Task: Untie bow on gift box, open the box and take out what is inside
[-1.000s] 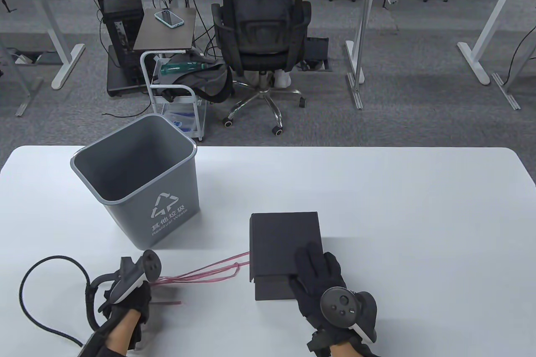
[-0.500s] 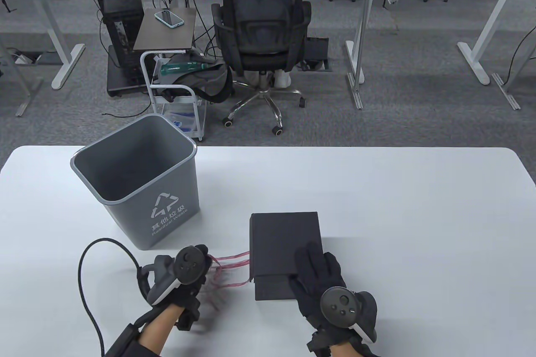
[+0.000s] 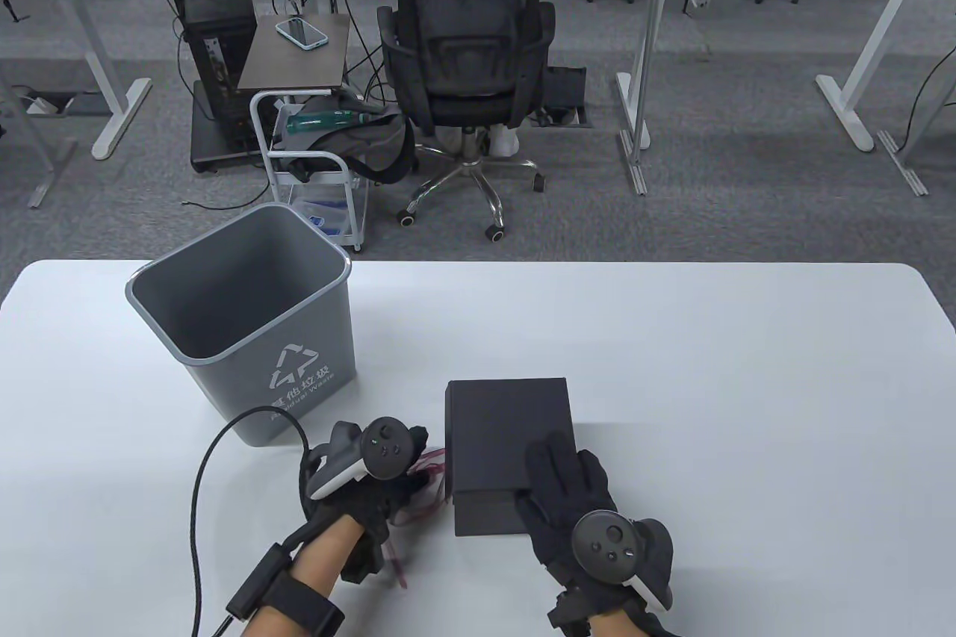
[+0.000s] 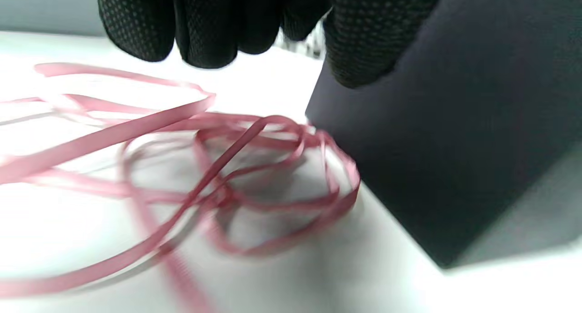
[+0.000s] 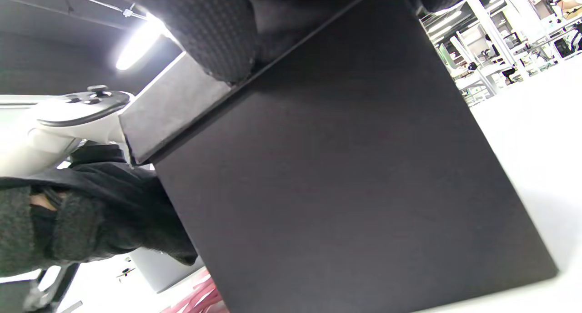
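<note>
The black gift box stands near the table's front, its lid sitting a little askew over the lower part. My right hand lies on the lid's near right corner with spread fingers, one fingertip at the lid's edge. The pink ribbon is off the box and lies in loose loops on the table by the box's left side. My left hand hovers over those loops beside the box, fingers loosely curled with nothing seen between them.
A grey waste bin stands on the white table to the left of the box. My left glove's black cable arcs across the table's front left. A person sits on an office chair beyond the table.
My left hand has travelled right from the table's front left to the box's side. The ribbon, taut before, now lies slack and bunched. My right hand and the box have stayed put.
</note>
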`<control>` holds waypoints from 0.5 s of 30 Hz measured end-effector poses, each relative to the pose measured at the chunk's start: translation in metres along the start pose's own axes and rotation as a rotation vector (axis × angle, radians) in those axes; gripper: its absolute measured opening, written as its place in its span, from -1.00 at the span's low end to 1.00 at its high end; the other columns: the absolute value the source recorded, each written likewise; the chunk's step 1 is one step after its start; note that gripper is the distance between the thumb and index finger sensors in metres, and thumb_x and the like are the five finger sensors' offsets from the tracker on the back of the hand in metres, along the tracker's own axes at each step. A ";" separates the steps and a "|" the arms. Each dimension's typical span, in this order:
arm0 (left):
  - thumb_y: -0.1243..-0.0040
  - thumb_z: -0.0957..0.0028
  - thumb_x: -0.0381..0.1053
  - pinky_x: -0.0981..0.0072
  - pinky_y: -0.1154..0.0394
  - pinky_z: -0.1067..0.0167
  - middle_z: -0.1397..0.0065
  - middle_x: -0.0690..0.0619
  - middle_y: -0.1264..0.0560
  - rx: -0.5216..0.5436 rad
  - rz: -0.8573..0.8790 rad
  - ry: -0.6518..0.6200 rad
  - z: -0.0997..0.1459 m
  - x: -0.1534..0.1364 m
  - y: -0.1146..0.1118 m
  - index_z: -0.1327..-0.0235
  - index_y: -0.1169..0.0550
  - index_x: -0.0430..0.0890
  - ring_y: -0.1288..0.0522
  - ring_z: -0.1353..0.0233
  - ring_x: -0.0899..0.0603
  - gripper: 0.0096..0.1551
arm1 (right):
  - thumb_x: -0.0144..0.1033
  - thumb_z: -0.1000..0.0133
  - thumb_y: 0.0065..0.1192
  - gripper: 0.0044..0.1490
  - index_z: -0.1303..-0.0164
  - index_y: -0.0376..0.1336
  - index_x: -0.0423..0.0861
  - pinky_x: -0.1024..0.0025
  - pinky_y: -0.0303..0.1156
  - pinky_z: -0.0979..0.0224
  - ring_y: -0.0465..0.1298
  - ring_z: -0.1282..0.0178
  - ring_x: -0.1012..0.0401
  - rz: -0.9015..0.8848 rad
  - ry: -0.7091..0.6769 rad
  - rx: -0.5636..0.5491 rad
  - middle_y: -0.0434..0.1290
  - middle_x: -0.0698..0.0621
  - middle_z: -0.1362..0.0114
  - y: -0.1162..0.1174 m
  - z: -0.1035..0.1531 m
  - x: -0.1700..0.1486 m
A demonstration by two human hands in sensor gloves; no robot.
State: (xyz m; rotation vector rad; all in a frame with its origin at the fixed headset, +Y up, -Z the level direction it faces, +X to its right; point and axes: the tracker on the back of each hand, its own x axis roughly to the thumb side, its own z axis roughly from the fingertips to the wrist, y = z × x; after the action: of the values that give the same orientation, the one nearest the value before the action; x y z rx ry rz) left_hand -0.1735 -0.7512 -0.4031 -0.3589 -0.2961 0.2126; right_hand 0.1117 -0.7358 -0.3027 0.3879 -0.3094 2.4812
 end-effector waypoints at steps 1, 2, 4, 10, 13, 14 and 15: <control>-0.38 -0.13 0.21 -0.26 -0.31 -0.52 -0.80 -0.23 -0.08 -0.137 -0.022 0.001 -0.002 -0.002 -0.001 -0.75 -0.06 -0.07 -0.19 -0.71 -0.40 0.09 | -0.06 -0.30 0.26 -0.10 -0.79 -0.01 -0.03 -0.20 0.13 -0.57 0.05 -0.55 -0.41 0.000 0.000 0.001 -0.12 -0.08 -0.82 0.000 0.000 0.000; -0.41 -0.07 0.26 -0.30 -0.21 -0.57 -0.82 -0.25 0.07 -0.223 -0.039 0.009 -0.004 -0.004 -0.002 -0.75 0.06 -0.08 -0.05 -0.75 -0.42 0.23 | -0.06 -0.30 0.26 -0.10 -0.79 -0.01 -0.03 -0.20 0.12 -0.57 0.05 -0.55 -0.42 -0.001 0.001 0.002 -0.12 -0.08 -0.82 0.000 0.000 0.000; -0.43 -0.01 0.29 -0.36 -0.01 -0.61 -0.77 -0.26 0.38 -0.454 -0.085 0.053 -0.009 -0.008 -0.010 -0.66 0.32 -0.08 0.24 -0.73 -0.47 0.47 | -0.06 -0.30 0.26 -0.10 -0.80 -0.02 -0.03 -0.20 0.13 -0.57 0.05 -0.55 -0.42 -0.003 0.001 0.004 -0.12 -0.08 -0.82 0.000 0.000 0.000; -0.51 0.14 0.27 -0.37 0.05 -0.59 -0.58 -0.32 0.57 -0.510 -0.330 0.142 -0.020 -0.012 -0.029 -0.48 0.48 0.02 0.35 -0.64 -0.51 0.61 | -0.07 -0.30 0.26 -0.10 -0.79 -0.01 -0.04 -0.20 0.13 -0.57 0.05 -0.55 -0.42 -0.006 0.002 0.008 -0.11 -0.08 -0.82 -0.001 -0.001 0.000; -0.50 0.16 0.28 -0.39 0.02 -0.58 -0.60 -0.35 0.54 -0.511 -0.283 0.122 -0.029 -0.012 -0.034 -0.47 0.49 0.00 0.33 -0.64 -0.54 0.63 | -0.07 -0.30 0.26 -0.11 -0.79 -0.01 -0.04 -0.20 0.13 -0.57 0.06 -0.55 -0.42 -0.004 0.003 0.008 -0.11 -0.08 -0.82 -0.001 -0.001 0.000; -0.49 0.16 0.29 -0.39 0.03 -0.59 -0.63 -0.32 0.52 -0.503 -0.257 0.103 -0.032 -0.011 -0.035 -0.47 0.49 0.00 0.32 -0.66 -0.52 0.62 | -0.07 -0.30 0.26 -0.11 -0.79 -0.01 -0.04 -0.20 0.13 -0.57 0.06 -0.55 -0.42 -0.003 0.002 0.008 -0.11 -0.08 -0.82 -0.001 -0.001 0.000; -0.47 0.15 0.29 -0.38 0.03 -0.59 -0.68 -0.27 0.48 -0.496 -0.232 0.080 -0.034 -0.010 -0.036 -0.47 0.49 0.00 0.31 -0.68 -0.49 0.61 | -0.07 -0.30 0.26 -0.11 -0.80 -0.01 -0.04 -0.20 0.13 -0.57 0.06 -0.55 -0.42 -0.004 0.002 0.008 -0.11 -0.09 -0.82 -0.001 -0.001 0.000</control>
State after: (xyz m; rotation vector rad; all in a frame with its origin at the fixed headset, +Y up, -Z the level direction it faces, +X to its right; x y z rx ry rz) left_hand -0.1664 -0.7969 -0.4230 -0.8157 -0.3067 -0.1082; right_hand 0.1121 -0.7346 -0.3033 0.3888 -0.2972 2.4794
